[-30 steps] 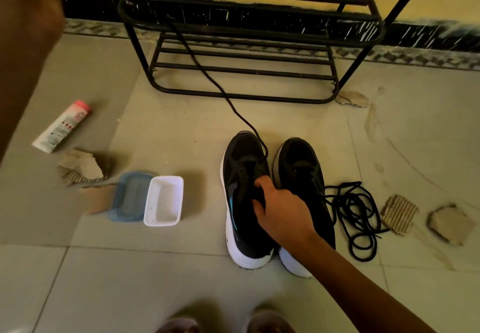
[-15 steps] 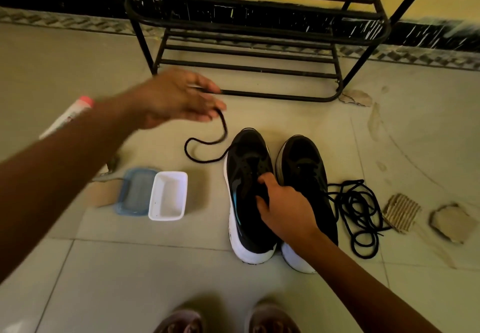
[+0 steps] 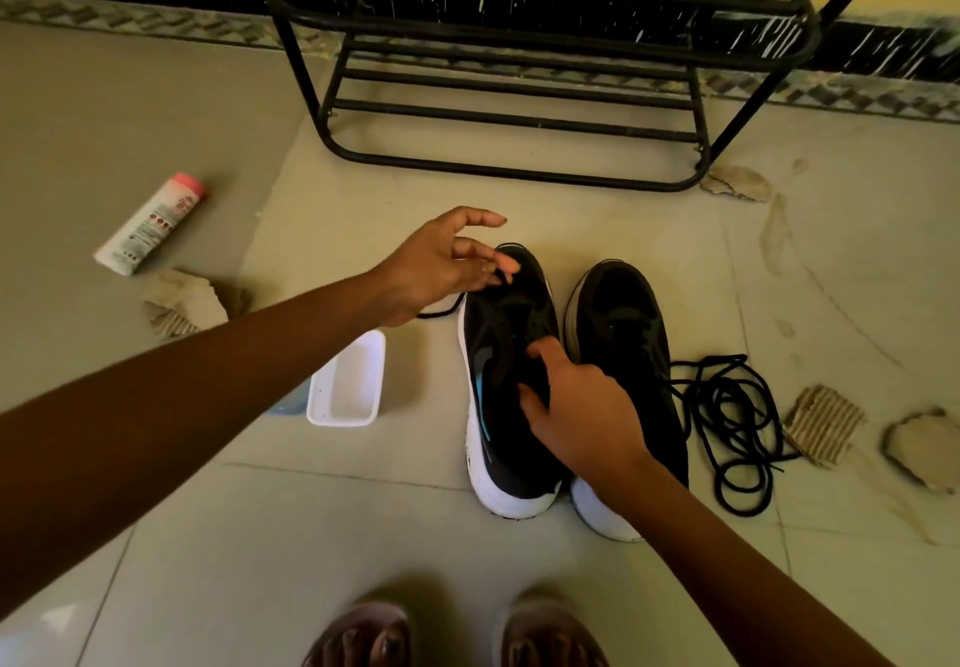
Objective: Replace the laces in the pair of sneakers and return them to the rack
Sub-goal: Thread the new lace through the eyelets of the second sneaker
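Note:
Two black sneakers with white soles stand side by side on the tiled floor. My right hand [image 3: 582,411] grips the tongue area of the left sneaker [image 3: 504,349]. The right sneaker [image 3: 623,333] stands just beside it. My left hand [image 3: 441,266] hovers at the left sneaker's toe and pinches a black lace [image 3: 441,310], which trails under my palm to the floor. A loose pile of black laces [image 3: 732,422] lies right of the sneakers. The black metal shoe rack [image 3: 519,94] stands behind them against the wall.
A white tray [image 3: 348,385] and a blue lid partly under my left arm sit left of the sneakers. A white tube with a pink cap [image 3: 150,224] lies farther left. Cardboard scraps [image 3: 823,424] lie on both sides. My feet [image 3: 457,635] show at the bottom.
My left hand came down from high up, pulling the lace along, and now sits at the left sneaker's toe. My right hand stays on the same sneaker.

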Available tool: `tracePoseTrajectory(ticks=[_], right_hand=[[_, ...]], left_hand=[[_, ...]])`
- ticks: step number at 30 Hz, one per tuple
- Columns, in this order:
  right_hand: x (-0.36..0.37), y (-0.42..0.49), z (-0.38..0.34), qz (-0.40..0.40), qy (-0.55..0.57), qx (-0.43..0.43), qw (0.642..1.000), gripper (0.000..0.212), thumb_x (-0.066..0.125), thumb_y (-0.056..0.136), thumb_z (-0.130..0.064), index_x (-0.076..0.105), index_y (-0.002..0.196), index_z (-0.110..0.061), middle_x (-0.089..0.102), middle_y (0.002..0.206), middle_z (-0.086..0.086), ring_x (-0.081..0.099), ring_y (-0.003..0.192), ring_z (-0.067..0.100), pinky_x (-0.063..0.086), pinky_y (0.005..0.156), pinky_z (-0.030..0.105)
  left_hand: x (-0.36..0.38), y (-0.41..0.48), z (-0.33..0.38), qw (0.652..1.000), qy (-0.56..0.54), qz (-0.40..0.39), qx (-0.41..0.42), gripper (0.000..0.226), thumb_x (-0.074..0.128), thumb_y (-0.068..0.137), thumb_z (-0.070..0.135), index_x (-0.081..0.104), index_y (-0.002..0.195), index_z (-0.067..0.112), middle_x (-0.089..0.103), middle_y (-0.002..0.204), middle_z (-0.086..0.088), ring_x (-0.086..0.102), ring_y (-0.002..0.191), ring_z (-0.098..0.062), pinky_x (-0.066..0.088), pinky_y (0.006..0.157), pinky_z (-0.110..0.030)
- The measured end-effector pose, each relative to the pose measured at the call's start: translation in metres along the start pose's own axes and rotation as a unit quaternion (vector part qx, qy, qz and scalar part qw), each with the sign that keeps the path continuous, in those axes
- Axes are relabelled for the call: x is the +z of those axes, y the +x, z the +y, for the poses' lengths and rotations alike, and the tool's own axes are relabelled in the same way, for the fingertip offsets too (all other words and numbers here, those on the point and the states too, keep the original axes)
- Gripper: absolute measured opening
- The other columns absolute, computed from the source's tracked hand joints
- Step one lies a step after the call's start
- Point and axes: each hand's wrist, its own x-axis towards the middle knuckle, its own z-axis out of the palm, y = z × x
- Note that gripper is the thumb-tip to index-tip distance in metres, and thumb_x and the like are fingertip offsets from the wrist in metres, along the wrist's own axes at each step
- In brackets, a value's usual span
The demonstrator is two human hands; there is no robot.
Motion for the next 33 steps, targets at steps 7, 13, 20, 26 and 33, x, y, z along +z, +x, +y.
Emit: tracePoseTrajectory(ticks=[7,13,20,26,33], right_hand=[[-0.011,0.019,0.006,0.008,0.262,0.056,0.963,0.018,0.066,0.084,-0.022,0.066,0.102,-0.024,0.068,0.089,-0.006,0.066,0.084,0.013,0.05,0.072,0.016],[-0.008,0.048,-0.005,-0.003,0.163,0.045,0.986,0.028,0.065,0.083,-0.041,0.071,0.087,-0.014,0.068,0.078,0.004,0.062,0.069,0.018,0.053,0.07,0.037],[-0.004,0.063,-0.007,-0.038,0.313,0.143,0.938,0.023,0.076,0.074,-0.016,0.072,0.096,-0.013,0.07,0.092,0.004,0.066,0.087,0.019,0.052,0.085,0.033],[-0.005,0.063,-0.009,-0.042,0.429,0.201,0.88,0.034,0.074,0.074,0.002,0.069,0.106,-0.007,0.065,0.094,0.004,0.063,0.093,0.017,0.049,0.086,0.025],[-0.013,0.062,-0.012,-0.073,0.468,0.235,0.849,0.037,0.068,0.077,0.006,0.066,0.111,-0.007,0.058,0.073,0.0,0.051,0.04,-0.004,0.031,0.035,0.005]], left_hand=[[0.005,0.007,0.0,0.987,-0.106,0.03,-0.119,0.033,0.05,0.093,0.001,0.05,0.123,0.013,0.068,0.088,-0.004,0.06,0.072,-0.01,0.051,0.064,-0.018],[0.004,0.006,-0.009,0.991,-0.064,0.045,-0.106,0.032,0.06,0.087,0.002,0.052,0.117,0.009,0.07,0.093,-0.011,0.068,0.069,-0.011,0.056,0.068,-0.022],[0.012,0.005,-0.035,0.985,0.09,0.136,-0.057,0.036,0.082,0.065,0.003,0.052,0.082,0.013,0.064,0.072,-0.004,0.061,0.058,-0.012,0.052,0.055,-0.017],[0.022,0.0,-0.064,0.969,0.201,0.135,-0.044,0.023,0.078,0.073,0.026,0.058,0.064,0.019,0.06,0.06,0.003,0.056,0.048,-0.003,0.053,0.061,-0.027],[0.029,-0.016,-0.075,0.983,0.115,0.115,-0.087,0.017,0.076,0.075,0.02,0.06,0.08,0.017,0.059,0.067,-0.003,0.057,0.062,-0.015,0.051,0.061,-0.026]])
